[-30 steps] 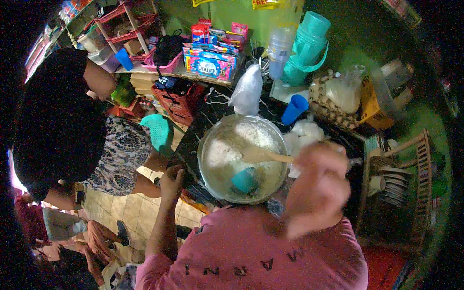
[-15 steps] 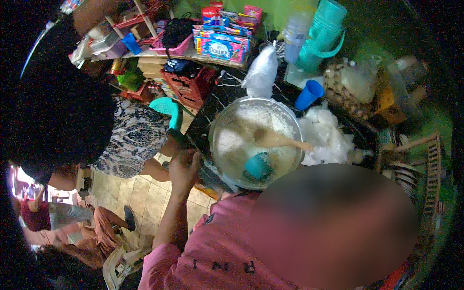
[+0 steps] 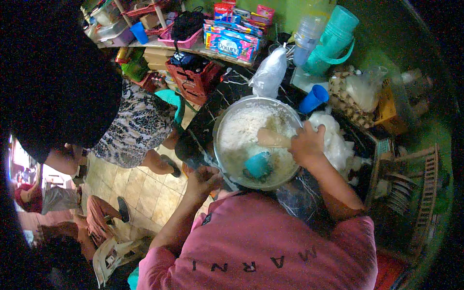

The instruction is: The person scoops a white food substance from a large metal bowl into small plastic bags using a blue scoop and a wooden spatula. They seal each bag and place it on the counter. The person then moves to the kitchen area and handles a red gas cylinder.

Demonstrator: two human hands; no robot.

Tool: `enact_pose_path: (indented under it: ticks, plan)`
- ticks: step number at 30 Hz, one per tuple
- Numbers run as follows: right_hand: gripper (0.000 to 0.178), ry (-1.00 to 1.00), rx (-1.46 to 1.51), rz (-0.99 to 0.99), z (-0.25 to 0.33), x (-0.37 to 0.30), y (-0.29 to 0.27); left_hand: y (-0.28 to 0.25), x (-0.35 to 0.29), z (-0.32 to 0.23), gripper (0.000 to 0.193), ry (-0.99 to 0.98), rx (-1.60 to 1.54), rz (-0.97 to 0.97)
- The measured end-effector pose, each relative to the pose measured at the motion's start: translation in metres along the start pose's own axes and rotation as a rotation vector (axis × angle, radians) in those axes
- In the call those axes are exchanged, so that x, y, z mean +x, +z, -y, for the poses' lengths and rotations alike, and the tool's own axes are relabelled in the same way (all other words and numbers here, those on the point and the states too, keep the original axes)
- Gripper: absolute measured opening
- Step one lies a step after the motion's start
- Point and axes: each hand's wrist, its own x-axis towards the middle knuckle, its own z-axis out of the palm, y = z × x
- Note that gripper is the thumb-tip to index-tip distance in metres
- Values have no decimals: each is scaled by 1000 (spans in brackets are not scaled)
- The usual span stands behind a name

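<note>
A large metal pot (image 3: 217, 157) stands on a dark marbled table, with white flour (image 3: 246, 123) heaped inside. A wooden spoon (image 3: 271, 139) lies across the flour. My right hand (image 3: 309, 142) is closed around its handle at the pot's right rim, hiding the handle's end. Lower in the pot sits a teal cup (image 3: 259, 165), partly sunk in the mix. Beside the table's left edge my left hand (image 3: 203, 181) is held with its fingers curled together, apart from the pot. Whatever they may hold is too small to make out.
Behind the pot stands a filled white plastic bag (image 3: 270, 72); a blue cup (image 3: 313, 98) and clear plastic bags (image 3: 333, 137) are to its right. Stacked teal pails (image 3: 333, 41), egg trays (image 3: 345, 99) and a dish rack (image 3: 425, 183) line that side. A person in patterned clothes (image 3: 133, 128) is at left.
My right hand has come into clear view and grips the wooden spoon's handle. My left hand has moved slightly right and down, nearer the table's edge.
</note>
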Motion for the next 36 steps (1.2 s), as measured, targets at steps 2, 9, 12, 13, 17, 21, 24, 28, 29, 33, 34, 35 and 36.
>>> enact_pose_path:
  ticks: [2,9,12,13,17,21,24,28,29,33,34,35,36]
  plan:
    - [25,6,9,103,-3,5,16,1,1,3,28,66,-21,-50]
    - [28,37,49,19,3,12,18,5,13,7,27,26,-137,-50]
    - [34,61,103,-108,2,19,8,4,17,9,24,11,-151,-74]
    - [35,57,137,-110,3,22,4,4,18,9,22,21,-145,-82]
    - [34,-9,84,-195,22,27,0,2,25,8,19,37,-147,-30]
    - [29,-131,184,-442,51,23,5,4,25,7,19,25,-156,-84]
    - [27,-212,194,-309,66,23,6,7,23,7,19,13,-167,-133]
    - [27,-234,234,-321,86,9,6,6,24,6,20,17,-166,-114]
    - [27,-237,255,-308,90,4,7,5,25,6,20,9,-131,-105]
    - [33,-163,373,-31,92,0,9,5,26,4,20,-30,-117,-116]
    - [35,-170,398,2,89,2,10,5,26,3,20,-8,-113,-131]
    - [38,-171,425,17,85,3,10,5,26,2,20,-18,-104,-137]
    - [40,-178,456,10,81,4,10,5,27,2,19,-21,-116,-133]
